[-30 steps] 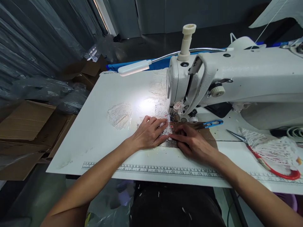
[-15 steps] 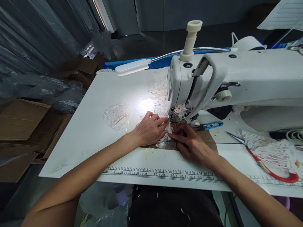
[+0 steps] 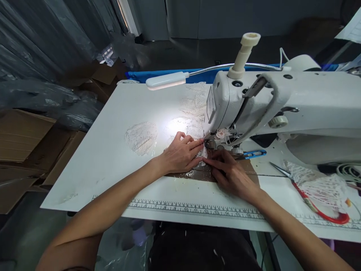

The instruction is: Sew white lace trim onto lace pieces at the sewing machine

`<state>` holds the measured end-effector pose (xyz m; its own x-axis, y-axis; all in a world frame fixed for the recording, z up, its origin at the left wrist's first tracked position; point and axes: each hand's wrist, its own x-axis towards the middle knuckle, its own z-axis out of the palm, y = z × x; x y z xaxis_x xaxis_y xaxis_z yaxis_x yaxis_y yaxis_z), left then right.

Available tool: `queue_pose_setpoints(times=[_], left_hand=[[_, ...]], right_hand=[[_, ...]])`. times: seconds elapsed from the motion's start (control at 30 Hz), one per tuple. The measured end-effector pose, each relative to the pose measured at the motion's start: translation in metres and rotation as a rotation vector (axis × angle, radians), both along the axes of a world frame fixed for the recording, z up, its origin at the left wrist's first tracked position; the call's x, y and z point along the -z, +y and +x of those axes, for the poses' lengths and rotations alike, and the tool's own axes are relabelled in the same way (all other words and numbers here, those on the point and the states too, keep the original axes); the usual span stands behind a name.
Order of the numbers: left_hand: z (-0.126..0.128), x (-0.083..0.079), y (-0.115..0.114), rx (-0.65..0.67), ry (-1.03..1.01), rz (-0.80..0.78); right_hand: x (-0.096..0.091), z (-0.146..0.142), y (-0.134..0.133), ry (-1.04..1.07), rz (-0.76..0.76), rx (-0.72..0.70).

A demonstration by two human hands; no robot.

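A piece of white lace (image 3: 202,152) lies under the needle area of a white sewing machine (image 3: 222,101). My left hand (image 3: 183,152) rests flat over it, fingers stretched toward the presser foot and pressing the lace down. From the right, my right hand (image 3: 228,171) meets the near edge of the lace with its fingertips together, the other fingers curled. Part of the lace is hidden beneath my left hand. Left of my hands lies a separate lace piece (image 3: 141,137), and more lace (image 3: 194,105) is spread behind them.
Blue thread snips (image 3: 254,154) lie right of the needle. Farther right, red-handled scissors (image 3: 335,218) lie partly under lace (image 3: 317,184). A lamp (image 3: 166,81) lights the white table (image 3: 93,165). A printed ruler (image 3: 194,207) runs along the front edge; cardboard boxes (image 3: 25,137) stand left.
The camera view has shifted slightly, so the machine appears farther right and lower. Both hands stay at the lace by the needle, with only slight movement.
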<state>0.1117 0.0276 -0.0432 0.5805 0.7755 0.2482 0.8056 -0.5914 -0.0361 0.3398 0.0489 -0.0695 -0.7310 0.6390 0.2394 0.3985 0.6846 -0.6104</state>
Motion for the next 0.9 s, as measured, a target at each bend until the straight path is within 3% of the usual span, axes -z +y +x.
queue_pose_setpoints(times=[0.9], left_hand=[[-0.0022, 0.0063, -0.0007, 0.014, -0.067, -0.009]], right_hand=[[0.0016, -0.0022, -0.0003, 0.038, 0.087, -0.017]])
